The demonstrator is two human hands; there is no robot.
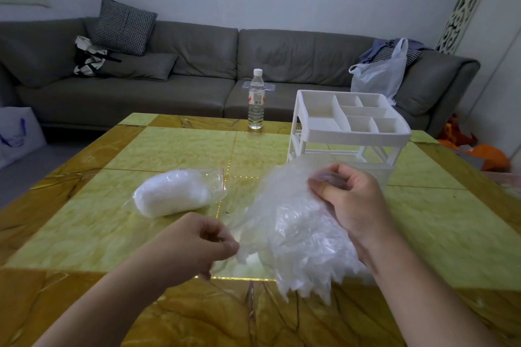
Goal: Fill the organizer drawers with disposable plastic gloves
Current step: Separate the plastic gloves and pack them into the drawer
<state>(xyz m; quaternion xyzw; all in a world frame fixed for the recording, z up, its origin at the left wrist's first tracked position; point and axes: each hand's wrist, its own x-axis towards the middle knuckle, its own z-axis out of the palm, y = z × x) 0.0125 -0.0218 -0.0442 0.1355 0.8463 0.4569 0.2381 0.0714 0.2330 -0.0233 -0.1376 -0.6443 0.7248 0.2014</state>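
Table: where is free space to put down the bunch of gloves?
Bare table lies between the water bottle and the glove bag, and left of that bag. Crowded: between the hands, before the organizer.

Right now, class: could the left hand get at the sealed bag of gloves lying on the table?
Probably yes. The sealed bag lies in the open just beyond the left hand, with bare table between. But its fingers pinch the loose gloves, so it would have to let go first.
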